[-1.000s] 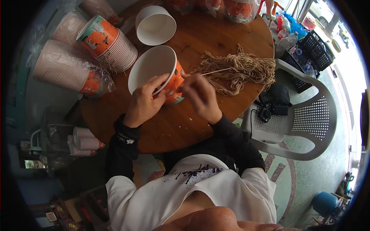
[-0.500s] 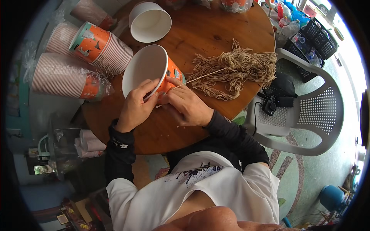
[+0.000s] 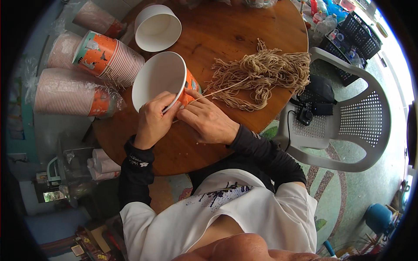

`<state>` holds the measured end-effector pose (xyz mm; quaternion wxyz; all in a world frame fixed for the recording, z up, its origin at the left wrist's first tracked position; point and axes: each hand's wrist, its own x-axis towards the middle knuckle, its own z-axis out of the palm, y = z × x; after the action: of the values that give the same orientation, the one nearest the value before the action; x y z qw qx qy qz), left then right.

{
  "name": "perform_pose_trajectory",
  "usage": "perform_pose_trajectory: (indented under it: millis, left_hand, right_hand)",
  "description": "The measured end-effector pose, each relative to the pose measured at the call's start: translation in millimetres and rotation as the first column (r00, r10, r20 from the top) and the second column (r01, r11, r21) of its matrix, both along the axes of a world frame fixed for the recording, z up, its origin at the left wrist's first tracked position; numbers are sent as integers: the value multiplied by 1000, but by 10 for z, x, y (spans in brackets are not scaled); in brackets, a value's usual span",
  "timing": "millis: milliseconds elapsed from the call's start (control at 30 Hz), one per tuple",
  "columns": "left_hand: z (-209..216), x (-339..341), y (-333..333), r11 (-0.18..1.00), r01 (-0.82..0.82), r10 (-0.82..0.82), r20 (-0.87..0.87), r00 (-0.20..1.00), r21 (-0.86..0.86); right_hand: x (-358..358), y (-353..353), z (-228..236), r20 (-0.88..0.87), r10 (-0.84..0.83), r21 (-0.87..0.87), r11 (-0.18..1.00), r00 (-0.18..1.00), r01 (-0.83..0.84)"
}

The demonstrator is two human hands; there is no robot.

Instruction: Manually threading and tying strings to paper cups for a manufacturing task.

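A large white-lined paper tub point(image 3: 159, 80) with an orange printed outside tilts on its side toward me above the wooden table. My left hand point(image 3: 154, 117) is closed on its near rim, thumb inside the rim area. Against the orange wall, my right hand point(image 3: 210, 120) pinches a thin beige cord point(image 3: 224, 89), its fingers bent close to the left fingertips. That strand runs back to a loose, tangled bundle of cord point(image 3: 267, 78) on the right of the table. The exact spot where cord and tub meet is hidden by my fingers.
Another white tub point(image 3: 157, 28) stands behind. Nested stacks of orange printed tubs point(image 3: 109, 56), some in clear plastic point(image 3: 72, 91), lie at the left. A grey plastic chair point(image 3: 357, 117) with a camera point(image 3: 305, 116) on it stands right of the round table point(image 3: 226, 35). Black crates point(image 3: 359, 35) hold bottles.
The whole view has shifted slightly. Both hands keep their hold on the tub and cord; the right fingers have moved a little along the tub's wall.
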<state>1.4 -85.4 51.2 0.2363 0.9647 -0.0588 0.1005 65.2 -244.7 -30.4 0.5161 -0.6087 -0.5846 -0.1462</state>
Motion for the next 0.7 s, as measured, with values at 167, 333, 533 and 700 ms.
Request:
perform_pose_trajectory:
  millis: [167, 333, 533, 700]
  left_hand:
    - [14, 3, -17, 999, -11, 11, -6, 1000, 37]
    - [9, 4, -31, 1000, -8, 8, -1, 1000, 21]
    - [-5, 9, -6, 1000, 9, -9, 8, 1000, 22]
    - [15, -9, 25, 999, -1, 1, -10, 1000, 47]
  right_hand:
    - [1, 3, -69, 19, -4, -3, 1000, 1000, 4]
    - [-2, 13, -74, 19, -15, 7, 1000, 1000, 14]
    - [14, -3, -46, 38, -10, 11, 1000, 999, 9]
    - [48, 25, -27, 102, -17, -31, 999, 995, 20]
